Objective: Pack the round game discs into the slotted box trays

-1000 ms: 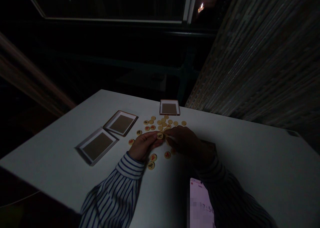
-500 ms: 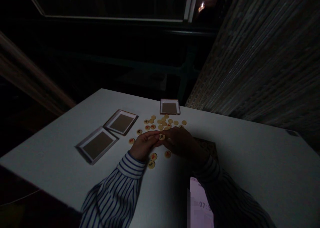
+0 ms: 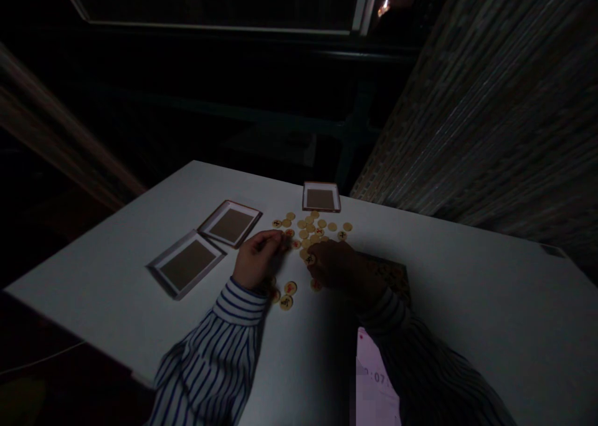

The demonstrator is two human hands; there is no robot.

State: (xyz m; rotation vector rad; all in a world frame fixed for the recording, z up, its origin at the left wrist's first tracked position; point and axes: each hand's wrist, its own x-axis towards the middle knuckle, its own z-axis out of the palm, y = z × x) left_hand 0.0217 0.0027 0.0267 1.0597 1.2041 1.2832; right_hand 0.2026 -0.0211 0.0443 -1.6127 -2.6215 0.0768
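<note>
Round wooden Chinese chess pieces point(image 3: 309, 220) lie in a loose cluster on the white table. My right hand point(image 3: 339, 265) is closed at the near side of this cluster, pinching a chess piece point(image 3: 311, 260) with a black character. To its left, my left hand point(image 3: 258, 256) has thumb and fingertips drawn together beside a red-marked piece point(image 3: 289, 233). Whatever those fingers hold is too dark to make out. Several pieces, among them a black-marked one point(image 3: 286, 302), lie near my left wrist, which partly covers some.
Two shallow open boxes point(image 3: 156, 275) point(image 3: 204, 223) rest at the left, and a third shallow box point(image 3: 304, 197) stands at the back. A dark patterned box point(image 3: 399, 279) sits partly behind my right wrist. A lit phone point(image 3: 376, 398) lies by my right forearm. Bead curtains hang beyond the table.
My hands have come apart. The left has moved left, toward the red-marked pieces, while the black-marked piece stays in my right fingers. The view has shifted slightly.
</note>
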